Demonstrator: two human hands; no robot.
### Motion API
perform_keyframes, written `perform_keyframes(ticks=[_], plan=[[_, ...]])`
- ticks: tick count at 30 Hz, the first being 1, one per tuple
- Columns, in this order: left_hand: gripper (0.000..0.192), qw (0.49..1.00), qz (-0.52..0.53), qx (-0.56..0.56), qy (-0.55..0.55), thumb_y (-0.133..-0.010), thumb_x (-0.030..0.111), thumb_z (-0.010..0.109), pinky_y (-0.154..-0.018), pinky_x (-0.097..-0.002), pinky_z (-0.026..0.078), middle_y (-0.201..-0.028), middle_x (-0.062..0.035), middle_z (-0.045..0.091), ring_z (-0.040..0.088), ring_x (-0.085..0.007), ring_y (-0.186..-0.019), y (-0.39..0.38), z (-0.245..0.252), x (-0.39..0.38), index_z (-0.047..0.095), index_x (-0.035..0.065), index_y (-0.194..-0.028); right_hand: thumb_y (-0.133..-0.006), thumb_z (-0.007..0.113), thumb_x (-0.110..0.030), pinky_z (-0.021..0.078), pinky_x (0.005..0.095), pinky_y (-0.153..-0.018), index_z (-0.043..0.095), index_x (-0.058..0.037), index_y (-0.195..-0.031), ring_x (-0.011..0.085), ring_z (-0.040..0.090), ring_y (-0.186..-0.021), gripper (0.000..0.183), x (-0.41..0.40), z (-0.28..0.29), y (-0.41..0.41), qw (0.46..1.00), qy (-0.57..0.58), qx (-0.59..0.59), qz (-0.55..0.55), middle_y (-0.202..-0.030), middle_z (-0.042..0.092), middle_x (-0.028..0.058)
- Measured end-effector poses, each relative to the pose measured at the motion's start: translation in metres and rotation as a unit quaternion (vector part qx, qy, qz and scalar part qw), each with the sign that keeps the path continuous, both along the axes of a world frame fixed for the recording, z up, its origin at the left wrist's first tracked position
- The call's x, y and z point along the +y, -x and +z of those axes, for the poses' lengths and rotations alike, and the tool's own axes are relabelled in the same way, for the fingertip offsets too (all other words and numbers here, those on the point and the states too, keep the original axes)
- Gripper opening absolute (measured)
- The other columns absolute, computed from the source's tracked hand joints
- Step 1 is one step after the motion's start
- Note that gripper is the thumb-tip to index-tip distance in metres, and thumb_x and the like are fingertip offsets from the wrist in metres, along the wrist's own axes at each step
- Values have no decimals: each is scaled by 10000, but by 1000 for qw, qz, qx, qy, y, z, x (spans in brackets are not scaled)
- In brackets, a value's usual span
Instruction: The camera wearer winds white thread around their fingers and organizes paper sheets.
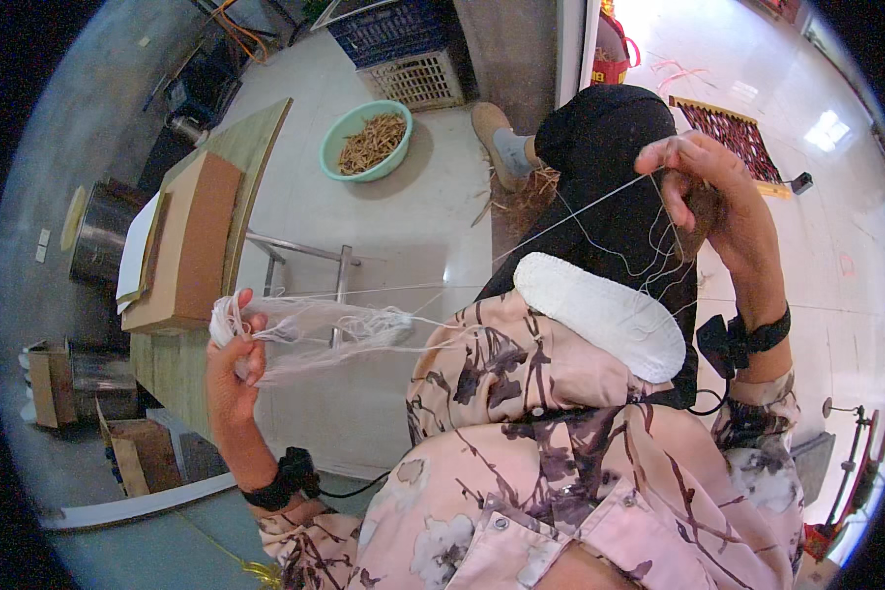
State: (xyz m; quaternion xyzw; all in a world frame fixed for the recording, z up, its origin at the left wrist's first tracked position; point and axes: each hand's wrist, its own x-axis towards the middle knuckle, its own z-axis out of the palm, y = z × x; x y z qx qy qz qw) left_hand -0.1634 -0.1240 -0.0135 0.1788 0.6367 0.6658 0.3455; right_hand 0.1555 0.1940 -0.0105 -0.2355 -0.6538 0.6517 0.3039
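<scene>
My left hand (240,346), held out to the left, is closed around a loose skein of white thread (369,324); its strands stretch towards my lap. Raised at the right, my right hand (697,181) pinches a white strand between thumb and finger, and the strand runs taut down to the left. More thin thread hangs in loops below that hand. Across my lap lies a white shoe insole (601,317) with stitching along its rim, some loose thread resting on its lower end.
A green plastic basin (328,151) of dry brown pods or sticks stands on the floor, near plastic crates (413,80). At the left, a wooden table (265,162) bears a cardboard box (199,243). Metal legs (343,280) stand beside it. A beaded mat (730,136) lies at the right.
</scene>
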Motion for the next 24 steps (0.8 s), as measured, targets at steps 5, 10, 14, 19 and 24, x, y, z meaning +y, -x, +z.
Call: perform_keyframes(ticks=[5, 10, 14, 19, 24], plan=[[484, 1000, -1, 13, -3, -682, 27, 486, -331, -129, 271, -845, -81, 470, 355, -34, -419, 10, 22, -19, 398, -26, -1155, -857, 431, -243, 382, 151, -425, 547, -16, -812, 45, 458, -461, 259, -10, 21, 17, 986, -149, -41, 60, -835, 591, 84], [448, 995, 44, -59, -73, -808, 67, 453, -315, -150, 300, -868, -79, 431, 388, -54, -452, 31, 48, -48, 291, -41, -1211, -848, 434, -313, 376, 156, -413, 575, -32, -813, 42, 477, -468, 315, -16, 65, 64, 970, -209, -62, 103, -805, 597, 53], [433, 990, -33, -75, -118, -834, 56, 420, -318, -165, 302, -870, -82, 439, 380, -61, -460, 59, 66, -61, 276, -33, -1233, -793, 540, -270, 448, 169, -564, 527, -7, -886, 127, 576, -622, 279, -4, 123, 89, 957, -126, 24, 261, -802, 590, 105], [418, 984, 5, -117, -134, -849, 87, 421, -321, -172, 307, -853, -76, 436, 373, -69, -455, 61, 66, -67, 282, -25, -1228, -835, 474, -296, 433, 145, -528, 539, -11, -834, 107, 576, -625, 292, -5, 127, 164, 963, -146, 167, 152, -758, 592, 85], [385, 977, -28, -166, -132, -850, 108, 421, -327, -176, 311, -854, -73, 434, 382, -79, -462, 53, 59, -63, 299, -23, -1191, -846, 462, -274, 451, 222, -601, 553, -56, -814, 161, 585, -740, 239, 35, 102, 216, 869, -460, 32, 181, -796, 597, 86]])
